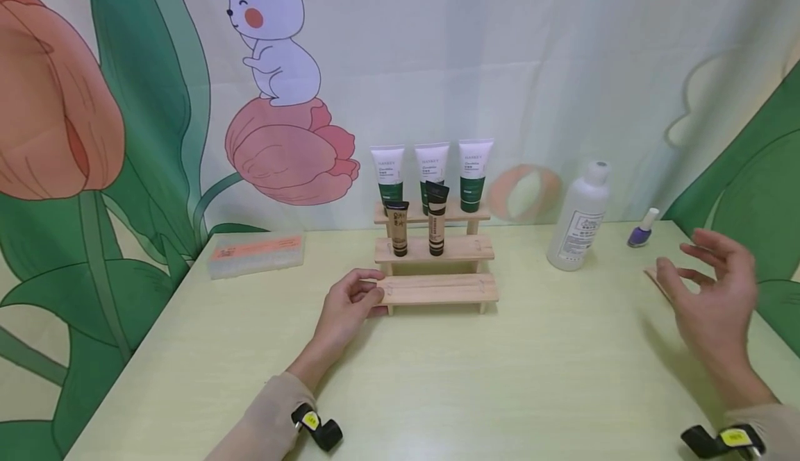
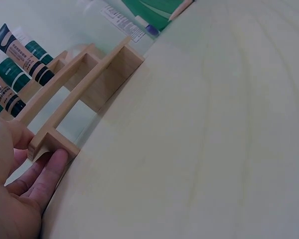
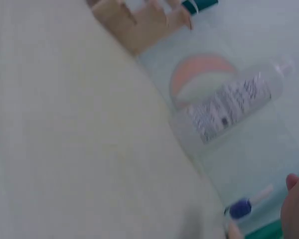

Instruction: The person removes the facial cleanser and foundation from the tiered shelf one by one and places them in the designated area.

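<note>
A three-step wooden display stand [image 1: 437, 289] stands on the table. My left hand [image 1: 346, 306] grips the left end of its lowest step, with the fingers [image 2: 52, 174] under the board. Three white-and-green tubes [image 1: 473, 175] stand upright on the top step. On the middle step are a gold tube [image 1: 397, 229] and a beige tube [image 1: 437, 223], both with black caps. My right hand [image 1: 719, 305] hovers over the table's right side, fingers loosely curved around nothing. Close behind its thumb lies a thin beige piece [image 1: 656, 282], mostly hidden by the hand.
A white bottle [image 1: 576, 225] with a printed label stands right of the stand. Behind the right hand is a purple nail polish bottle [image 1: 640, 233] with a white cap. A flat clear box [image 1: 256, 255] lies back left. A printed curtain [image 1: 425, 65] hangs behind the table.
</note>
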Demonstrator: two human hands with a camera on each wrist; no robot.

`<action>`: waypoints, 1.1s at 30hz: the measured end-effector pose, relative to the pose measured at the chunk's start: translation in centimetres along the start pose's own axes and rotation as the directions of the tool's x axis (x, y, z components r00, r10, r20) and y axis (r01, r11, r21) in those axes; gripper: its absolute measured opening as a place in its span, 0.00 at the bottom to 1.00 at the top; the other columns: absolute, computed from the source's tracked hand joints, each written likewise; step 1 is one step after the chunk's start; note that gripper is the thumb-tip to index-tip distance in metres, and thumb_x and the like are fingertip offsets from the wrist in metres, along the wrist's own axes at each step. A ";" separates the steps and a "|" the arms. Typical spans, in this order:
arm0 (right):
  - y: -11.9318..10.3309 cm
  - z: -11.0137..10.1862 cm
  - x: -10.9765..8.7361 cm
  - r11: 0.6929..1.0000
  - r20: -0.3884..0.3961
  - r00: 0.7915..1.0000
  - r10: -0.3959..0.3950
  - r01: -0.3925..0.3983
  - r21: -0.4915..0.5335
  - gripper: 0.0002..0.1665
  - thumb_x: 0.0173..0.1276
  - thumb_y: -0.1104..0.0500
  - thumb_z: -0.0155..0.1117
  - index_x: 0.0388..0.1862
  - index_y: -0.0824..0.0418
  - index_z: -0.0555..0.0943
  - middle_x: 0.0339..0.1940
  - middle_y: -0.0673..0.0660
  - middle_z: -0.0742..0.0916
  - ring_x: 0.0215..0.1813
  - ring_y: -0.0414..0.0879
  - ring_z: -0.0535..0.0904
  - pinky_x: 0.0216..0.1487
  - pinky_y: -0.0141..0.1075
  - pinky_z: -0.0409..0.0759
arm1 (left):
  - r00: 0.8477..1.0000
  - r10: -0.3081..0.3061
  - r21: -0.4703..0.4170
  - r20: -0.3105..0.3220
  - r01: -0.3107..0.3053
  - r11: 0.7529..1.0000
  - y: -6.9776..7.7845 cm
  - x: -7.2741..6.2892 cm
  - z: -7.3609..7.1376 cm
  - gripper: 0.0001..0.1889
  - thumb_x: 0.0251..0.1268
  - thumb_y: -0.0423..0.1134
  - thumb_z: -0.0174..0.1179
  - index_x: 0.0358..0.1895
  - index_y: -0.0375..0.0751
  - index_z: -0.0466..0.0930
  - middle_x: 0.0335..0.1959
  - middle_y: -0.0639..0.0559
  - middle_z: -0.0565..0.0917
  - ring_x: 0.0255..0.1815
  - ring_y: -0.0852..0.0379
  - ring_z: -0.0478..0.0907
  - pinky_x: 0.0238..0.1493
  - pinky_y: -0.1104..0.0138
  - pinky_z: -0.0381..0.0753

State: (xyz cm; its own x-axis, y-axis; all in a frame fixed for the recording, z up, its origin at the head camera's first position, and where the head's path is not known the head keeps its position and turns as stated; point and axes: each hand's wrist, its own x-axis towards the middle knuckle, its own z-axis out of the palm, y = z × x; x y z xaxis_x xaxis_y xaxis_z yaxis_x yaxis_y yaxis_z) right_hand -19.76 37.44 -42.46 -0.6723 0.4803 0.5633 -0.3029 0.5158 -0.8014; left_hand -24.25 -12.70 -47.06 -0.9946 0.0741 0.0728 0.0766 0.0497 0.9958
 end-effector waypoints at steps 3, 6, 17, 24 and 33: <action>-2.0 1.2 0.2 0.991 0.034 0.999 -0.023 0.019 0.129 0.40 0.68 0.76 0.72 0.78 0.63 0.74 0.68 0.46 0.80 0.65 0.41 0.81 0.54 0.17 0.84 | 1.000 -0.003 0.001 -0.001 0.003 1.000 0.0 0.0 0.0 0.14 0.81 0.27 0.64 0.63 0.36 0.86 0.48 0.38 0.86 0.46 0.53 0.88 0.52 0.58 0.97; -3.7 2.6 0.3 0.956 0.082 0.995 -0.048 0.022 0.293 0.40 0.65 0.81 0.71 0.76 0.66 0.75 0.68 0.54 0.81 0.65 0.47 0.82 0.54 0.21 0.87 | 1.000 -0.005 0.006 -0.005 0.005 1.000 0.1 0.0 0.1 0.14 0.81 0.27 0.64 0.63 0.36 0.86 0.48 0.38 0.86 0.46 0.53 0.88 0.52 0.57 0.97; -7.7 8.6 -0.9 0.880 0.245 0.957 -0.157 0.023 0.475 0.37 0.69 0.80 0.71 0.74 0.65 0.76 0.68 0.62 0.79 0.68 0.55 0.79 0.58 0.26 0.89 | 1.000 -0.005 0.005 -0.004 0.005 1.000 0.0 0.0 0.1 0.14 0.81 0.27 0.64 0.63 0.37 0.86 0.48 0.39 0.86 0.45 0.54 0.87 0.52 0.57 0.97; -9.1 12.2 -1.8 0.895 0.322 0.921 -0.221 0.061 0.442 0.37 0.71 0.77 0.73 0.76 0.65 0.73 0.66 0.55 0.79 0.67 0.55 0.79 0.60 0.27 0.89 | 1.000 -0.004 0.003 0.001 0.004 1.000 0.1 0.0 0.1 0.14 0.81 0.27 0.64 0.63 0.37 0.86 0.48 0.39 0.86 0.46 0.53 0.87 0.52 0.57 0.97; -10.2 15.7 -2.8 0.908 0.420 0.884 -0.206 0.014 0.418 0.37 0.74 0.71 0.75 0.78 0.68 0.70 0.70 0.51 0.79 0.71 0.57 0.79 0.63 0.30 0.89 | 1.000 -0.003 0.005 -0.004 0.003 1.000 0.1 0.0 0.2 0.14 0.81 0.27 0.64 0.63 0.36 0.86 0.48 0.39 0.86 0.45 0.53 0.87 0.53 0.57 0.97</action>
State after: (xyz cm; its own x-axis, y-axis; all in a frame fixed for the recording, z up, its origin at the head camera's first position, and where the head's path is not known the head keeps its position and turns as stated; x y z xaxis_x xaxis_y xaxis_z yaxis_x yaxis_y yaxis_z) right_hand -25.41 19.67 -39.10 -0.8152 0.0201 0.5788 -0.5666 0.1786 -0.8044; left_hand -24.19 -12.54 -46.94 -0.9951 0.0695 0.0702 0.0740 0.0551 0.9957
